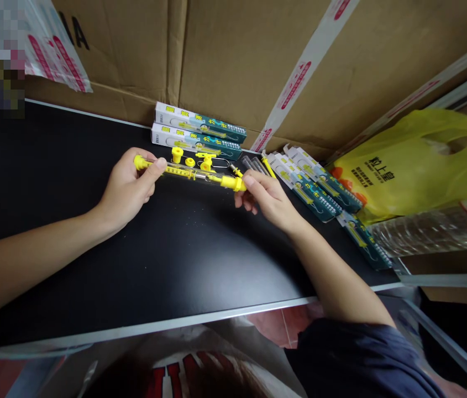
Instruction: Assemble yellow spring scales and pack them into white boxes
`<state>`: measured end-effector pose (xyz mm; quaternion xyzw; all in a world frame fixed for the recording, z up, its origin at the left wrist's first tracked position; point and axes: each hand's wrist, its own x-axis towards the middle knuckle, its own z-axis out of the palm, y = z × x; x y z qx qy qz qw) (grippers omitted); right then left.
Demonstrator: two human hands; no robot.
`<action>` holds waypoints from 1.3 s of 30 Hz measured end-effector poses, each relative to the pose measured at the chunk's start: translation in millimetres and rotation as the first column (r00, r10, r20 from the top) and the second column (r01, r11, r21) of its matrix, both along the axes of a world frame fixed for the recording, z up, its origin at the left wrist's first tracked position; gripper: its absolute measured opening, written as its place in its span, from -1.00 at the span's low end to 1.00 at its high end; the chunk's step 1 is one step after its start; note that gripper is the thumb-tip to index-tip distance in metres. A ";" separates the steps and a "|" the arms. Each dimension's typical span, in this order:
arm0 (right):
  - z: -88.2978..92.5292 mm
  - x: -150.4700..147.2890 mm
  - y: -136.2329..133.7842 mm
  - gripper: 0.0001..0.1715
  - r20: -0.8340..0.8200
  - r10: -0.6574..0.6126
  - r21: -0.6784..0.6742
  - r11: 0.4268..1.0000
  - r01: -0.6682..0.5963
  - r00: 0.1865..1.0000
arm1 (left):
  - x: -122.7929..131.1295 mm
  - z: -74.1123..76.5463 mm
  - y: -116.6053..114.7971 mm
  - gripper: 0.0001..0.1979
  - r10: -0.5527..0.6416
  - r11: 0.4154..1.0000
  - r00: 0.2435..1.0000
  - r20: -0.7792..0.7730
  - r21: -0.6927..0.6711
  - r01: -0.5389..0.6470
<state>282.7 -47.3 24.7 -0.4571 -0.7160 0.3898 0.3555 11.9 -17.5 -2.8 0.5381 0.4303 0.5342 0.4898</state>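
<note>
A yellow tubular spring scale [192, 174] with a clear barrel stretches sideways between my two hands, above the black table. My left hand [131, 179] grips its left end, thumb along the tube. At the other end, the fingers of my right hand [268, 196] close on the yellow hexagonal cap. Just behind the scale lie loose yellow parts: a flanged plug [177, 154], a small ring [190, 162] and a piece with a knob [206, 163]. Clear tubes [252, 163] and a yellow rod [268, 166] rest behind my right hand.
Two printed boxes [198, 132] lie against a large carton [225, 55] at the back. Several more boxes [305, 185] are on the right, beside a yellow plastic bag [419, 160] and a clear ribbed bottle [428, 226]. The black table [154, 276] has a pale front edge.
</note>
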 end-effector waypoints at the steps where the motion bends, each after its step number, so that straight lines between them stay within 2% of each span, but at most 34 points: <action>1: -1.2 -0.1 0.6 -0.43 0.011 -0.006 -0.004 1.000 0.006 1.000 | -0.2 0.0 -0.1 -0.76 -0.001 1.000 1.000 -0.002 0.005 0.002; 4: -2.3 -0.2 1.4 -0.41 -0.010 -0.018 -0.011 1.000 0.018 1.000 | -0.4 0.4 -0.2 -0.77 0.002 1.000 1.000 -0.001 0.011 -0.002; 8: -0.1 0.2 0.7 -0.59 -0.094 0.030 -0.018 0.999 -0.031 0.995 | 0.4 1.6 -0.1 -0.74 0.016 1.000 1.000 0.007 -0.012 -0.016; 12: 0.0 0.1 -0.4 -0.65 -0.112 0.061 -0.017 0.998 -0.064 0.992 | 0.6 1.8 0.1 -0.72 0.014 1.000 1.000 0.006 -0.005 -0.014; 21: -2.6 -4.4 -1.0 -0.34 -0.011 -0.026 -0.041 0.999 0.025 1.000 | 0.2 -0.7 0.5 -0.80 -0.016 1.000 1.000 0.024 0.010 0.015; 23: -2.3 -3.8 -0.9 -0.39 -0.028 -0.030 -0.025 0.999 0.029 0.999 | 0.9 -0.1 0.4 -0.81 -0.007 1.000 1.000 0.030 0.010 0.007; 26: -0.9 -2.1 -1.0 -0.57 -0.096 -0.004 -0.012 1.000 0.003 0.995 | 1.8 1.6 0.6 -0.82 0.015 1.000 0.999 0.042 -0.006 -0.015; 30: 0.5 -1.6 -1.8 -0.63 -0.124 0.023 0.001 1.000 -0.023 0.992 | 1.8 2.3 0.9 -0.81 0.027 1.000 0.999 0.036 -0.008 -0.027; 32: 0.1 -2.4 -2.0 -0.62 -0.101 0.017 0.004 1.000 -0.017 0.995 | 1.4 1.5 0.6 -0.79 0.014 1.000 1.000 0.025 0.001 -0.014; 37: -2.2 -3.4 -1.2 -0.43 -0.013 -0.024 -0.002 1.000 0.024 1.000 | 0.4 -0.6 0.1 -0.75 -0.014 1.000 1.000 0.011 0.012 0.014; 39: -1.6 -2.8 -1.2 -0.43 -0.021 -0.036 0.008 0.999 0.037 0.999 | 0.3 -0.9 0.4 -0.75 -0.011 1.000 1.000 0.006 0.010 0.011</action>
